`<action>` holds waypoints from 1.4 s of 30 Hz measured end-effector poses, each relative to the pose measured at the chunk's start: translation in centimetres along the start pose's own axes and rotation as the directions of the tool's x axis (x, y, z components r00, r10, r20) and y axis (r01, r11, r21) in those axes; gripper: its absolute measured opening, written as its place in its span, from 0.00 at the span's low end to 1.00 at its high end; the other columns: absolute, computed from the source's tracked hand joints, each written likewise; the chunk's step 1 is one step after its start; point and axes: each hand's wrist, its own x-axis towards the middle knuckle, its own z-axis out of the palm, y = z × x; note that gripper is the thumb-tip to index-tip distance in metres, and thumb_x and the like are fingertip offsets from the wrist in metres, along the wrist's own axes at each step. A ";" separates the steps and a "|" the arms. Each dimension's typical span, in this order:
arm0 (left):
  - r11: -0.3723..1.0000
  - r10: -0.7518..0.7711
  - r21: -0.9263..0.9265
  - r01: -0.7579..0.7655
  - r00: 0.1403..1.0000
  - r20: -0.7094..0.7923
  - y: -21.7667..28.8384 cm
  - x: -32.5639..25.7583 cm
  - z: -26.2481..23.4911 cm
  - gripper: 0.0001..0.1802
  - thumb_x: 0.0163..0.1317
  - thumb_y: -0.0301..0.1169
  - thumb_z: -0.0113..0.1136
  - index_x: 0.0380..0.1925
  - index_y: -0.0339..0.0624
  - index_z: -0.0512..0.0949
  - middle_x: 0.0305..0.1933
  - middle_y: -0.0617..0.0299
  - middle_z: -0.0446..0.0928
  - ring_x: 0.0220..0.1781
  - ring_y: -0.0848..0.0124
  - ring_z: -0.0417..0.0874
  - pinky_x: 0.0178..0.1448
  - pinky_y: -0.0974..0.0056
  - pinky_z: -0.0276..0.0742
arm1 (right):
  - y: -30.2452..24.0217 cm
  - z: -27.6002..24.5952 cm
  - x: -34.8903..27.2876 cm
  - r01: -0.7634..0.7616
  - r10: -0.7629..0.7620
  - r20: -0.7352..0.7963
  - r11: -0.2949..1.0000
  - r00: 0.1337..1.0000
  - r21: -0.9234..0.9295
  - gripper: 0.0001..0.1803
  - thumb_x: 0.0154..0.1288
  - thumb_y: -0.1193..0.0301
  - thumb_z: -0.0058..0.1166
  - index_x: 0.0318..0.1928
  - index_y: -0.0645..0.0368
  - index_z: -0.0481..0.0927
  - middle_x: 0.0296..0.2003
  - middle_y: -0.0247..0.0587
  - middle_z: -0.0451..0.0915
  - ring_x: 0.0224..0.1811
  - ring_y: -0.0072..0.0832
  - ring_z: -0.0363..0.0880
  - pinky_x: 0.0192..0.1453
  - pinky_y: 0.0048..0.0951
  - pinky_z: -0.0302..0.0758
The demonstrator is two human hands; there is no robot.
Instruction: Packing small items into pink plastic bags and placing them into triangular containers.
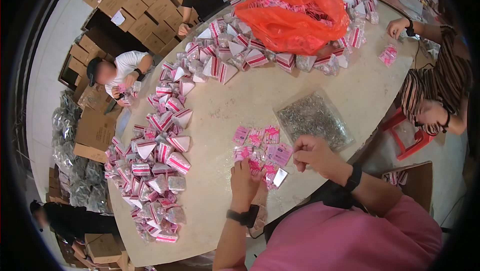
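Several pink printed cards (278,154) lie in a loose cluster on the table in front of me. My left hand (244,185) is at the near left of that cluster, its fingers and thumb closed on a pink card (243,152). My right hand (318,158) hovers beside the cards with thumb and fingertips pinched together; what they hold, if anything, is too small to make out. Just beyond it sits a shallow, clear-sided tray (286,113) full of small, thin metal pieces. A small white, shiny rectangle (280,177) lies at the near edge of the cards.
Clear packets with pink-and-white striped cards (160,153) heap along the table's left and far sides. An open red plastic bag (290,36) holds more pink pieces. Co-workers sit around the table (225,106); at the right are a red stool (407,141) and a carton (415,186).
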 end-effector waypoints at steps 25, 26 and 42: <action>0.969 0.168 -0.164 -0.187 0.978 -0.123 5.0 -0.7 -6.2 0.26 0.45 0.23 0.64 0.49 0.35 0.72 0.41 0.53 0.73 0.43 0.59 0.73 0.49 0.60 0.71 | 1.9 3.5 3.4 -0.060 0.042 0.075 0.965 0.996 0.256 0.04 0.61 0.78 0.54 0.36 0.64 0.76 0.35 0.38 0.78 0.36 0.23 0.77 0.42 0.25 0.75; 0.967 0.189 -0.149 -0.206 0.975 -0.117 5.1 -0.9 -6.0 0.26 0.45 0.24 0.64 0.49 0.35 0.72 0.41 0.53 0.73 0.43 0.59 0.73 0.49 0.60 0.71 | 1.8 3.7 3.4 -0.072 0.045 0.096 0.948 0.994 0.311 0.03 0.62 0.78 0.53 0.36 0.64 0.76 0.36 0.38 0.78 0.38 0.24 0.77 0.45 0.26 0.74; 0.917 0.200 -0.276 -0.290 0.929 -0.310 7.6 -0.1 -7.7 0.04 0.57 0.23 0.60 0.31 0.37 0.74 0.28 0.56 0.73 0.30 0.63 0.75 0.34 0.63 0.71 | 0.6 5.8 2.0 -0.067 -0.002 0.205 0.942 0.979 0.329 0.04 0.64 0.75 0.52 0.37 0.63 0.73 0.32 0.39 0.78 0.34 0.25 0.79 0.39 0.24 0.78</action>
